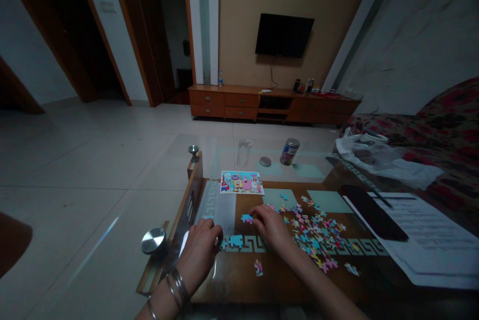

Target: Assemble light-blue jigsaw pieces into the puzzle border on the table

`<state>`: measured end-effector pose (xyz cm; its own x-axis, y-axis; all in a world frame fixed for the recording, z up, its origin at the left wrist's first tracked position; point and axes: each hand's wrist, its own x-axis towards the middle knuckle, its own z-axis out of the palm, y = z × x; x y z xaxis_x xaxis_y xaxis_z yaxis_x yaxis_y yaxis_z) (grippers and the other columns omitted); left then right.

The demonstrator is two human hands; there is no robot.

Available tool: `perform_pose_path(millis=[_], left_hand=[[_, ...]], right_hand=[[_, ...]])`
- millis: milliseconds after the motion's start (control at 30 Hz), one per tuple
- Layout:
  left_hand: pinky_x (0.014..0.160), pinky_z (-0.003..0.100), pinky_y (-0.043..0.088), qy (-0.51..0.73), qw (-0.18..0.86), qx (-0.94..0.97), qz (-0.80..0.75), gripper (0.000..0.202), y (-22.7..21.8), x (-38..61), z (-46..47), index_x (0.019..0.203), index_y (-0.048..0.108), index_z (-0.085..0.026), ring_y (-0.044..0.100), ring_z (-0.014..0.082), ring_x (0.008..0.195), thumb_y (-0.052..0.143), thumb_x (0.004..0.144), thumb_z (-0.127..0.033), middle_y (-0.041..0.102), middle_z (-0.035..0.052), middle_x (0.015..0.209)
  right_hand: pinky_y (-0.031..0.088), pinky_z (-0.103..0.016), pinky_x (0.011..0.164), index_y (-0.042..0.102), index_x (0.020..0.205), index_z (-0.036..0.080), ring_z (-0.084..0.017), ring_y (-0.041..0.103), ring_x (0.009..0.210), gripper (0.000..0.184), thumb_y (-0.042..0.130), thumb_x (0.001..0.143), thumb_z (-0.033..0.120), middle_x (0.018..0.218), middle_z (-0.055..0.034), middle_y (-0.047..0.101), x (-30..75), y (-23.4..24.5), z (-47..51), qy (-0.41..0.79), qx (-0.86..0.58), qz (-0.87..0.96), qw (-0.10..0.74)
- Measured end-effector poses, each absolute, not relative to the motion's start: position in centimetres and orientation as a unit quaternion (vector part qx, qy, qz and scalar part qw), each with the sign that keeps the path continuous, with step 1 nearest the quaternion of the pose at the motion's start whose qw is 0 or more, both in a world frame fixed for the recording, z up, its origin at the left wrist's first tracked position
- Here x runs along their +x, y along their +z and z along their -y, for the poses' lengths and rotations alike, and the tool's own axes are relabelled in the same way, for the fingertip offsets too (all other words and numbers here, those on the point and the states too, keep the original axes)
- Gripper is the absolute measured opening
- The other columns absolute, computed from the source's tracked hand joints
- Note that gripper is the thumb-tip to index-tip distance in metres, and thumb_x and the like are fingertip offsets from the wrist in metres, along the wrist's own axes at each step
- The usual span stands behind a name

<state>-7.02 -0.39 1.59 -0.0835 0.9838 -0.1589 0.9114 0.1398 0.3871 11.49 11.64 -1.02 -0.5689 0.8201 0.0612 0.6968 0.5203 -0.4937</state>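
Observation:
My left hand [202, 246], with bracelets at the wrist, rests low over the glass tabletop, its fingers curled in and their tips mostly hidden. Right beside those fingertips lies a small group of joined blue puzzle pieces [235, 241]. My right hand [270, 224] has thumb and fingers drawn together at a blue and pink puzzle piece [246, 218]. A large scattered pile of loose puzzle pieces [318, 235] spreads to the right of my right hand. Beyond my hands lies a picture card [242, 183] with cartoon figures. One loose puzzle piece [258, 267] sits nearer to me.
A clear jar [244, 153], a metal lid [265, 161] and a printed tin [289, 152] stand at the far side. On the right are a black phone-like slab [374, 212], papers [437, 245] and a plastic bag [389, 160]. A round metal knob [153, 241] is at left.

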Motion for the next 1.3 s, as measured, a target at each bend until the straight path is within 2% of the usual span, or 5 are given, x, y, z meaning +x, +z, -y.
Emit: perform_pose_path(millis=[300,800,1167,1300], left_hand=[[0.085,0.036,0.037,0.092,0.196,0.646,-0.732,0.030,1.7,-7.5,0.4,0.091,0.063,-0.022,0.050,0.0243,0.106,0.049,0.073,-0.003,0.059,0.0044,0.103],[0.084,0.036,0.037,0.092,0.195,0.649,-0.729,0.022,1.8,-7.2,0.5,0.091,0.064,-0.021,0.051,0.0252,0.105,0.054,0.076,-0.007,0.060,0.0050,0.104],[0.084,0.037,0.036,0.089,0.196,0.648,-0.730,0.021,1.7,-7.1,0.5,0.091,0.064,-0.020,0.051,0.0257,0.106,0.055,0.077,-0.007,0.060,0.0059,0.105],[0.083,0.036,0.036,0.091,0.190,0.650,-0.730,0.023,1.4,-7.3,0.5,0.091,0.064,-0.021,0.051,0.0249,0.104,0.054,0.077,-0.006,0.061,0.0050,0.103]], right_hand=[[0.042,-0.028,0.078,0.067,0.094,0.018,-0.019,0.059,0.089,0.024,0.051,0.080,0.007,0.094,-0.0057,0.066,11.5,-1.0,-11.7,0.217,-0.443,0.858,0.145],[0.041,-0.028,0.077,0.067,0.094,0.018,-0.020,0.060,0.088,0.022,0.053,0.081,0.009,0.093,-0.0063,0.066,11.4,-0.9,-11.6,0.217,-0.448,0.856,0.140],[0.042,-0.029,0.082,0.067,0.095,0.017,-0.020,0.060,0.092,0.023,0.053,0.081,0.007,0.097,-0.0072,0.067,11.5,0.0,-11.4,0.228,-0.445,0.852,0.155],[0.042,-0.028,0.077,0.067,0.093,0.018,-0.019,0.059,0.087,0.021,0.056,0.079,0.007,0.091,-0.0051,0.065,11.5,0.4,-10.3,0.226,-0.426,0.863,0.152]])
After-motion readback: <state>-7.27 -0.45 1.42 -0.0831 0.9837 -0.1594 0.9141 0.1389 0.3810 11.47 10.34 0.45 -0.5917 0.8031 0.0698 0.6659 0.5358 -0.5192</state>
